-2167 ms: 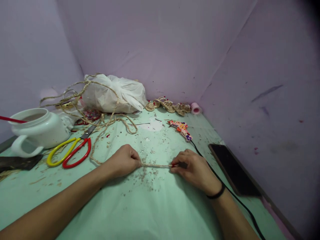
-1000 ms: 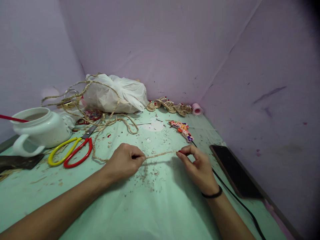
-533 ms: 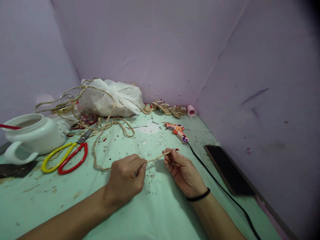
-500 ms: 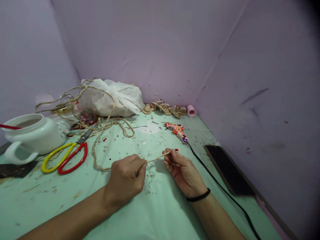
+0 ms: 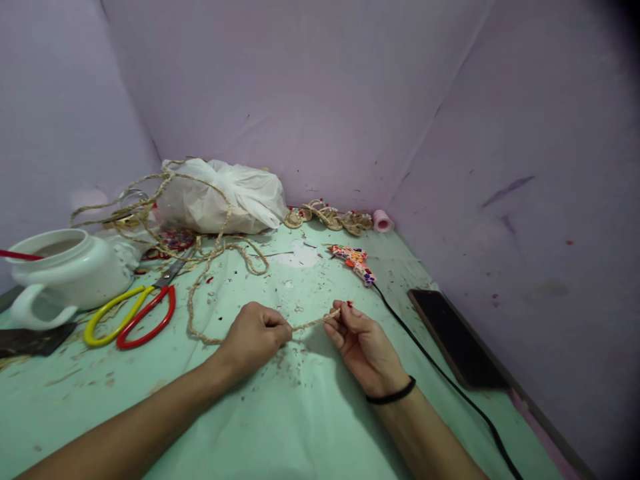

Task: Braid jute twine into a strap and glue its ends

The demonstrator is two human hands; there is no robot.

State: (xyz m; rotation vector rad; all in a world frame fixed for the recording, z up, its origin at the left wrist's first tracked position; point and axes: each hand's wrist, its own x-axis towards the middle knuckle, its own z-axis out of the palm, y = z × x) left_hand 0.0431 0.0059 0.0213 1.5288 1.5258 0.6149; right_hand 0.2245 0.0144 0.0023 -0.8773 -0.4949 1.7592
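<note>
A thin braided straw cord (image 5: 314,324) runs between my two hands just above the green-covered table. My left hand (image 5: 257,337) is closed round the cord, knuckles up. From there the cord trails left and back into a loose tangle by the white bag. My right hand (image 5: 363,343), palm turned up with a black band at the wrist, pinches the cord's end between thumb and fingers. A small red bit (image 5: 349,304) shows at those fingertips; whether it is fixed to the cord I cannot tell. Beyond my right hand lies a flower-patterned glue gun (image 5: 353,260).
Scissors (image 5: 145,317) with yellow and red handles lie left, beside a white teapot (image 5: 75,270). Behind are a tied plastic bag (image 5: 225,197), small woven sandals (image 5: 330,217) and a pink spool (image 5: 383,221). A black cable (image 5: 440,373) passes a phone (image 5: 457,340) at right.
My left hand has rolled slightly and its fingers have shifted on the cord. My right hand has moved a little left. Both still hold the cord.
</note>
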